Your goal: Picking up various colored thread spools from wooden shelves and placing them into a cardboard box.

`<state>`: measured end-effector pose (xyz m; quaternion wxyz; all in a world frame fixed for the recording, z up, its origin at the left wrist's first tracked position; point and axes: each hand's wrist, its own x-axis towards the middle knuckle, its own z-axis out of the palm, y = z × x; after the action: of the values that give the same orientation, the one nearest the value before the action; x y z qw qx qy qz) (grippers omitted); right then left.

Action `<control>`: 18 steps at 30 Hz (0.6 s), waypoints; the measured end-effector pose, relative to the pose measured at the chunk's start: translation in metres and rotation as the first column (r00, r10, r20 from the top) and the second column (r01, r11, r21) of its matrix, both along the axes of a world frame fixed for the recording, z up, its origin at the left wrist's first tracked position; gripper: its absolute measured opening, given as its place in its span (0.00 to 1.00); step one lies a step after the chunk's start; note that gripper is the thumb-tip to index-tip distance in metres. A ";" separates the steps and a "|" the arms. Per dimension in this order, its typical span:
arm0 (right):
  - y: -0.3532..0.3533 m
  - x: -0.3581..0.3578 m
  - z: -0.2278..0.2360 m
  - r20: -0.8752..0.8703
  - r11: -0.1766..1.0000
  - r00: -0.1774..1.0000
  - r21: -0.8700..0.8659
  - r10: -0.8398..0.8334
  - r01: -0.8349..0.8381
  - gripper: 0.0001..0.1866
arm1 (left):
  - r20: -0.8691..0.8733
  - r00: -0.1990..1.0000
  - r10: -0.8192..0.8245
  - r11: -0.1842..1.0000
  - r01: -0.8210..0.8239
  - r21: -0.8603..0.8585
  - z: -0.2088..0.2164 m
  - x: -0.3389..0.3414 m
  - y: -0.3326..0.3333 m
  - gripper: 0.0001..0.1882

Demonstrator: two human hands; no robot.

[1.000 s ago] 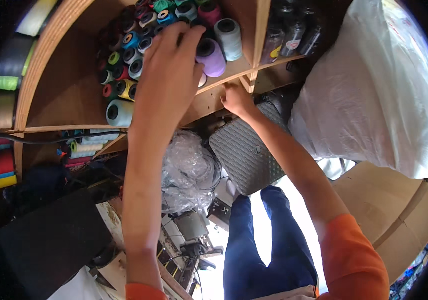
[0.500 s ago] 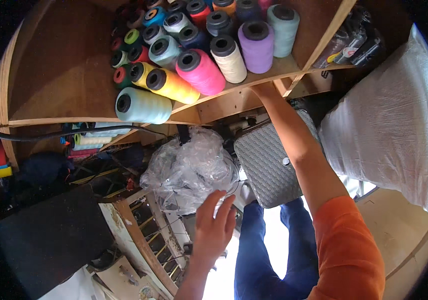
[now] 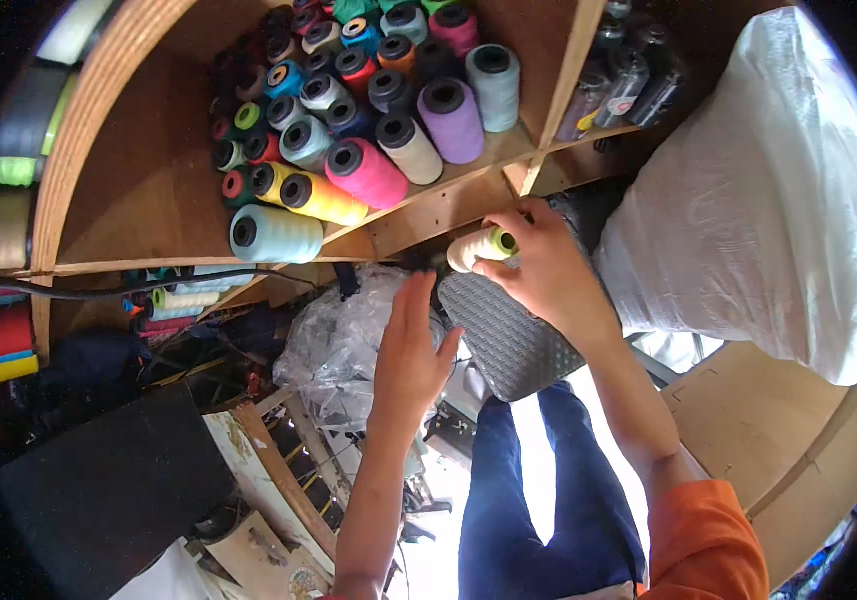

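Observation:
Wrapped round a cream thread spool with a lime-green end is my right hand, above a grey textured stool seat. My left hand is held up to the left of it, fingers stretched and thumb apart, with nothing in it. On the wooden shelf above stand and lie several thread spools: a pink spool, a purple spool, a yellow spool and a pale blue spool at the front edge.
A bunched clear plastic bag lies left of the stool. A large white sack bulges at the right, near a cardboard box. A black cable runs along the shelf's lower edge. Dark wrapped spools sit in the right compartment.
My right hand has come out from beneath the shelf, bringing the cream thread spool into view. My left hand has risen closer to it, and the head view has shifted.

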<state>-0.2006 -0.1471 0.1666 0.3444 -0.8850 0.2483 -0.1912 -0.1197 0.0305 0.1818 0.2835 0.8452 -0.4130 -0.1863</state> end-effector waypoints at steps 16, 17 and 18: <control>0.009 -0.060 0.183 -0.058 0.942 0.954 0.184 0.295 -0.280 0.22 | -0.082 0.993 -0.088 0.926 0.052 -0.374 0.093 -0.035 -0.031 0.29; 0.009 -0.066 0.184 -0.026 0.952 0.959 0.134 0.282 -0.277 0.23 | -0.158 0.983 -0.088 0.916 0.017 -0.401 0.103 -0.041 -0.033 0.29; 0.014 -0.072 0.190 0.001 0.958 0.962 0.094 0.273 -0.272 0.23 | -0.157 0.981 -0.113 0.916 0.041 -0.399 0.112 -0.043 -0.034 0.29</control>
<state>-0.2725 -0.1329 0.3568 0.4068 -0.8948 0.1347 -0.1249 -0.1628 -0.0036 0.2934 0.4755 0.7341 -0.4483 -0.1847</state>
